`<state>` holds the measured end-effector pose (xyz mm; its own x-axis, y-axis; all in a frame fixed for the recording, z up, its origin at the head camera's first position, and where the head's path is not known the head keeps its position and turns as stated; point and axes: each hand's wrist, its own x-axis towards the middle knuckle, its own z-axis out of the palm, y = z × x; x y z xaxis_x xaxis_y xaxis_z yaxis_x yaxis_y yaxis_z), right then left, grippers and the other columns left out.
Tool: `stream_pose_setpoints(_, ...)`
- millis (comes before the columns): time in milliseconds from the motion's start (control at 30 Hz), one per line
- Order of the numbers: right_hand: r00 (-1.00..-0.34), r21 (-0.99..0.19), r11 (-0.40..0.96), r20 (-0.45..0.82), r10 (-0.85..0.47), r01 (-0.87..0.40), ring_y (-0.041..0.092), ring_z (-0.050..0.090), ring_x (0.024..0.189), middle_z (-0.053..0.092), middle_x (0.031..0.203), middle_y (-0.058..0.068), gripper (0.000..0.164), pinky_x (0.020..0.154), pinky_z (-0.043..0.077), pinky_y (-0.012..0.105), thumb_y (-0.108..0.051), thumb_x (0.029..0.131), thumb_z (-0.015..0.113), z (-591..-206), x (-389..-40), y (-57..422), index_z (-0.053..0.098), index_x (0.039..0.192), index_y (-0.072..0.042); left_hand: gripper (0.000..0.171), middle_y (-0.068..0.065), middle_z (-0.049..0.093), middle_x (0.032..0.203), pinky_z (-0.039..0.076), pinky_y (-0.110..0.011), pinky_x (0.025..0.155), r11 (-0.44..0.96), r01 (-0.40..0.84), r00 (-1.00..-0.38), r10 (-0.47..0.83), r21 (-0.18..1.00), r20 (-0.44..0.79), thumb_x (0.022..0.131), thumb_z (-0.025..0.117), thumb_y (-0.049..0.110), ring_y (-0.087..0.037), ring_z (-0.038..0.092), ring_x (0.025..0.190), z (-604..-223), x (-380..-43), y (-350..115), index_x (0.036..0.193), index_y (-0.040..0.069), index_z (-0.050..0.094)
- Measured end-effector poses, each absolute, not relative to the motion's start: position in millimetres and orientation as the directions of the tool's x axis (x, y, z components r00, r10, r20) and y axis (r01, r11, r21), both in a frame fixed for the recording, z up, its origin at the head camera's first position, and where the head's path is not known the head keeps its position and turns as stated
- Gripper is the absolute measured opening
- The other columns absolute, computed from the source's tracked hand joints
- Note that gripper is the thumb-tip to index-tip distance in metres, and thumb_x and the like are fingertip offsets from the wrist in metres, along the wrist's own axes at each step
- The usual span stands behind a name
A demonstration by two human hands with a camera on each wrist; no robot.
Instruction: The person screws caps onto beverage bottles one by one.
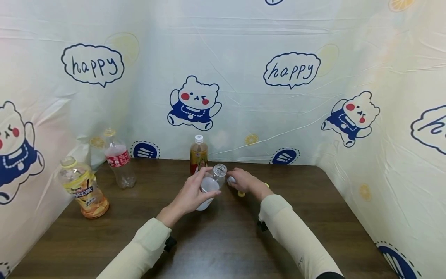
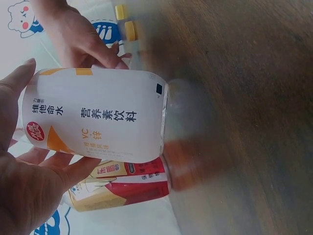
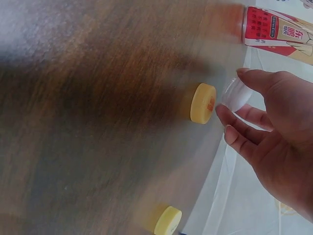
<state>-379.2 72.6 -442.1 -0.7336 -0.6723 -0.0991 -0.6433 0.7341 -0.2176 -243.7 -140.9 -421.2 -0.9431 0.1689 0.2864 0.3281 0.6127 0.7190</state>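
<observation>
My left hand (image 1: 188,195) grips a clear bottle with a white label (image 2: 98,115) around its body. The bottle tilts a little to the right, and its threaded mouth (image 1: 220,169) shows uncapped. Just right of that mouth, my right hand (image 1: 245,181) pinches a white bottle cap (image 3: 236,94) between thumb and fingers. Close to these fingers, a yellow cap (image 3: 203,104) lies on the table, with a second yellow cap (image 3: 168,221) farther off to the right.
Behind the held bottle stands a red and yellow drink bottle (image 1: 199,157) with its white cap on. At the left are a clear bottle with a red label (image 1: 118,159) and a yellow-labelled bottle (image 1: 83,190). A printed curtain (image 1: 237,77) borders the brown table (image 1: 223,248).
</observation>
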Motion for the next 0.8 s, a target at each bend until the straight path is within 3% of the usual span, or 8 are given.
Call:
stream_pose_setpoints(233,-0.739,-0.206,0.738,-0.085,-0.668,-0.643,0.028,0.059,0.111,0.060,0.126,0.013,0.038,0.102,0.051,0.048,-0.022,0.103,0.063,-441.9,-380.0,74.0,0.061,0.140,-0.013,0.075,-0.010,0.057,0.140,0.059,-0.053,0.089,0.617,0.315,-0.948,0.161,0.722,0.275,0.086,0.083,0.040,-0.030,0.059,0.118,-419.0,-243.0,-140.0,0.148,0.027,0.042)
stream_pose_setpoints(500,-0.749,-0.255,0.736,-0.062,-0.660,-0.627,0.029,0.059,0.112,0.058,0.125,0.013,0.048,0.102,0.051,0.051,-0.010,0.094,0.074,-439.2,-380.6,76.8,0.061,0.140,-0.013,0.076,-0.009,0.057,0.139,0.058,-0.054,0.090,0.620,0.310,-0.950,0.163,0.721,0.267,0.086,0.084,0.041,-0.030,0.059,0.121,-420.3,-245.2,-141.1,0.148,0.029,0.041)
stream_pose_setpoints(800,-0.745,-0.259,0.724,-0.022,-0.666,-0.639,0.030,0.060,0.112,0.059,0.124,0.014,0.047,0.102,0.051,0.051,-0.005,0.092,0.075,-432.3,-377.7,80.1,0.063,0.137,-0.011,0.076,-0.009,0.057,0.140,0.058,-0.053,0.090,0.618,0.309,-0.950,0.163,0.723,0.266,0.086,0.084,0.039,-0.031,0.060,0.122,-420.3,-246.0,-141.5,0.147,0.029,0.040)
